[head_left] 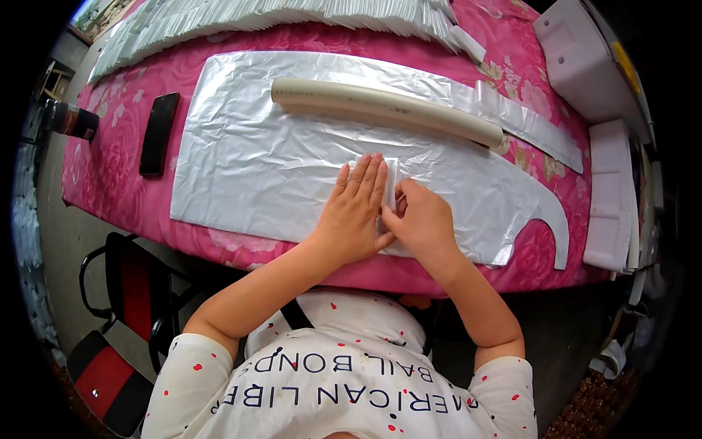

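A large silvery-white plastic sheet point(248, 161) lies wrinkled across the table in front of me. My left hand point(351, 216) lies flat on it, fingers stretched out and together, pressing on a small folded piece of plastic film point(393, 170). Close beside it, my right hand point(424, 223) is closed, thumb and forefinger pinched at the right edge of that folded piece. Much of the folded piece is hidden under my hands. Beyond them a long off-white tube point(387, 108) rests slantwise on the sheet.
A pink floral cloth point(121, 175) covers the table. At the left are a black phone point(159, 135) and a dark jar point(71, 119). Stacked folded white packets point(278, 14) line the far edge. A silvery strip point(537, 132) and white foam boxes point(610, 190) sit right. Red-black chairs point(135, 282) stand lower left.
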`<state>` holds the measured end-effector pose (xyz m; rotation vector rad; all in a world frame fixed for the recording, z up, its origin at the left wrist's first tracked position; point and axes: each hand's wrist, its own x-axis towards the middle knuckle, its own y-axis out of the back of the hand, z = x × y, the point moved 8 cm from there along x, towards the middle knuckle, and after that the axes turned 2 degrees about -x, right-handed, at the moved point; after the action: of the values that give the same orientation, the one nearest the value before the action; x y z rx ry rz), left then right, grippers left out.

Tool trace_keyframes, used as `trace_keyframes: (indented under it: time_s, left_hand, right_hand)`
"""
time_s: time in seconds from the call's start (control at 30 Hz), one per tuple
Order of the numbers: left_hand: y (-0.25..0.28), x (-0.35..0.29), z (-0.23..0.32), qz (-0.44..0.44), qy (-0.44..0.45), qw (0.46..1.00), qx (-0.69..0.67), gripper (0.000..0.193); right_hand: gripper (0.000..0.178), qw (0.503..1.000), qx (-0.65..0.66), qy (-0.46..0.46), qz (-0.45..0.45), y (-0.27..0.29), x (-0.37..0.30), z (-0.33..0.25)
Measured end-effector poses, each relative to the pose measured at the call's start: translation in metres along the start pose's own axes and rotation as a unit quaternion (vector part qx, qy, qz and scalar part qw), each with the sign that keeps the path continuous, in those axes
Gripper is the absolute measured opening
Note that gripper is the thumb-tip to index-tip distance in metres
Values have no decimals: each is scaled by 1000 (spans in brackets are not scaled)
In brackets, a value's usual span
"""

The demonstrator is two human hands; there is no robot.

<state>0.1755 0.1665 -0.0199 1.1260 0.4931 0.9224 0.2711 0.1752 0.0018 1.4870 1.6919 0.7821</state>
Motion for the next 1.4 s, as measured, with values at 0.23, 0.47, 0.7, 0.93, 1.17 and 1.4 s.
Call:
trace_keyframes:
  time_s: [0.23, 0.47, 0.7, 0.93, 1.17, 1.4]
  left_hand:
    - [1, -21, 15, -39, -83, 995, -39, 99]
    - [22, -111, -1, -131, -186, 954, -193, 56]
    - [60, -75, 18, -39, -99, 834, -541, 56]
    - [69, -63, -15, 55, 27, 915, -399, 52]
    - [65, -52, 4, 23, -23, 935, -354, 48]
    - [55, -51, 1, -20, -50, 949, -310, 51]
  right_hand:
    - [22, 992, 107, -65, -17, 10, -34, 30]
    - [34, 965, 234, 45, -112, 4, -70, 10]
    - [28, 913, 299, 262, -95, 0, -64, -42]
    - [21, 870, -60, 235, 428, 177, 49, 39]
    - [26, 922, -298, -12, 246, 195, 194, 180]
    - [51, 961, -104, 165, 195, 153, 164, 125]
